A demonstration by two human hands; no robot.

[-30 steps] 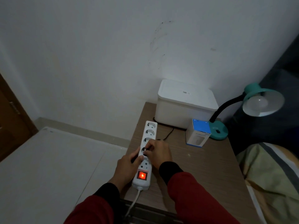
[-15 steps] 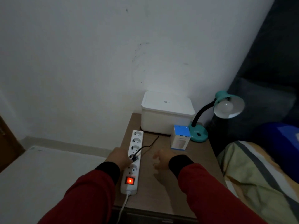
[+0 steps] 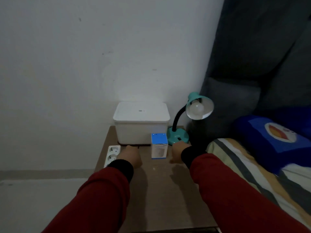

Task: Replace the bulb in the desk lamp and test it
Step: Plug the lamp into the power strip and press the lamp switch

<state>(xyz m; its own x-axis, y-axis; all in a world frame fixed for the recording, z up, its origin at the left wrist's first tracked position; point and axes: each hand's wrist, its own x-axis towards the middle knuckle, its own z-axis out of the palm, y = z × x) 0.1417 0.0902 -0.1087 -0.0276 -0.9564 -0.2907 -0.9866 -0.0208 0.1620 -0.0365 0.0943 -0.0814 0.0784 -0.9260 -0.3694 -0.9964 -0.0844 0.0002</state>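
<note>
The desk lamp [image 3: 188, 121] stands at the far right corner of the counter [image 3: 161, 190], its teal base [image 3: 178, 136] just beside the white lidded box [image 3: 141, 122] and close to the wall. Its gooseneck curves up so the shade tips toward the camera, which leaves the bulb [image 3: 196, 107] plainly seated in the socket and unlit. That open-faced angle suits a test: any glow would show at once.

The right hand [image 3: 178, 149] reaches to the front edge of the base, where a small dark switch sits; I judge it is going for that switch. Its fingers point away from the camera and are largely hidden behind the hand, so I cannot tell how they are set, though it holds nothing visible.

A blue-topped bulb carton [image 3: 159, 146] stands upright between the two hands, near the base, probably parked there out of the way.

The left hand [image 3: 130, 157] rests loosely curled and empty on the counter beside the white power strip [image 3: 112, 154], which lies along the left edge. The bed [image 3: 252, 174] runs along the right side.
</note>
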